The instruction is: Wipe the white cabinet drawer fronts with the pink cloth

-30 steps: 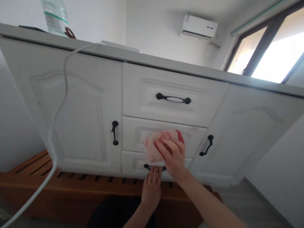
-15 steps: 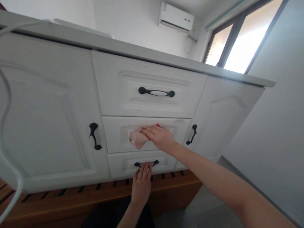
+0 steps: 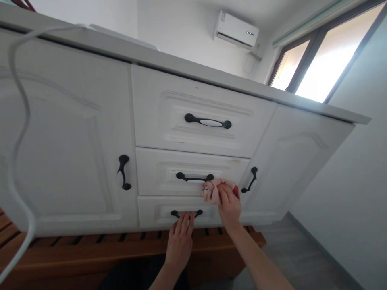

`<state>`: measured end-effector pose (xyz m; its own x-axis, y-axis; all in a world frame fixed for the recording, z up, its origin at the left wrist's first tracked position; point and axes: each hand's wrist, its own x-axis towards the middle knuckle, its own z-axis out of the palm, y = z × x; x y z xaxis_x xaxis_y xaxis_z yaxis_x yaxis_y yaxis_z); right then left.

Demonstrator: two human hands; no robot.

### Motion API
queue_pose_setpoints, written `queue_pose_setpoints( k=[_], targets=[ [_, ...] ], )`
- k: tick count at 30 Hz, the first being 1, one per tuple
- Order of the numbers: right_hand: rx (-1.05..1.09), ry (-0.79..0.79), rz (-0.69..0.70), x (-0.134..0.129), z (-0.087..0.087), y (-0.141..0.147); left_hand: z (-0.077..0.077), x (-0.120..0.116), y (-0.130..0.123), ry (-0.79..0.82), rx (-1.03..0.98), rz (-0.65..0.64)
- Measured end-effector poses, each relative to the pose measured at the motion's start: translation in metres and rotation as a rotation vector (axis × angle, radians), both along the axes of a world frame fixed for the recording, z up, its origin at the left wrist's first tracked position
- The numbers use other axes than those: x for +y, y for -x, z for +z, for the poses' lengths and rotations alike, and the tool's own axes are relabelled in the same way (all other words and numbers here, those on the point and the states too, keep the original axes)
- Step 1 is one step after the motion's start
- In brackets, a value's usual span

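Note:
A pink cloth (image 3: 212, 191) with red patches is bunched up in my right hand (image 3: 230, 205). That hand is closed on the cloth and presses it to the lower right part of the white middle drawer (image 3: 154, 173), just under the right end of its black handle (image 3: 195, 177). Lower down, the fingers of my left hand (image 3: 180, 237) are hooked over the black handle (image 3: 198, 213) of the bottom drawer, hiding its middle. Above both hands is the top drawer (image 3: 148, 108), with a black and white handle (image 3: 208, 121). All three drawers are shut.
Cabinet doors with black handles (image 3: 123, 172) (image 3: 250, 180) flank the drawers. A white cable (image 3: 22, 133) hangs from the countertop (image 3: 181, 66) at left. A slatted wooden bench (image 3: 99, 251) runs along the cabinet's foot. A window and an air conditioner (image 3: 237, 30) are behind.
My right hand has moved the cloth down and to the right, uncovering the middle drawer's handle. My left hand stays at the bottom handle. The view has shifted slightly.

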<state>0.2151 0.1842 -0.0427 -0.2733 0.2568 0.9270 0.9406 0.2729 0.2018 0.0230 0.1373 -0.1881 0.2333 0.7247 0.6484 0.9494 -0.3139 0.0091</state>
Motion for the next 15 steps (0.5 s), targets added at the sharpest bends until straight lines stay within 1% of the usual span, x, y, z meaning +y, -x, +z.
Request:
queue_pose_setpoints(
  k=[3,6,8,10,12,15],
  targets=[
    [0.044,0.028,0.007,-0.002,-0.016,0.010,-0.001,0.000,-0.003,0.013,0.018,0.013],
    [0.109,0.069,0.051,-0.003,-0.021,0.024,0.001,-0.001,-0.007,0.021,0.025,0.034],
    [0.103,0.116,0.092,-0.002,-0.022,0.040,0.002,-0.002,-0.010,0.036,0.024,0.051],
    [0.094,0.176,0.128,0.000,-0.025,0.064,0.002,-0.002,-0.011,0.060,0.030,0.052],
    [0.083,0.248,0.160,0.003,-0.028,0.095,0.000,-0.002,-0.011,0.077,0.053,0.041],
    [0.039,0.358,0.204,0.007,-0.030,0.151,-0.009,0.001,-0.005,0.020,0.107,0.040]
  ],
)
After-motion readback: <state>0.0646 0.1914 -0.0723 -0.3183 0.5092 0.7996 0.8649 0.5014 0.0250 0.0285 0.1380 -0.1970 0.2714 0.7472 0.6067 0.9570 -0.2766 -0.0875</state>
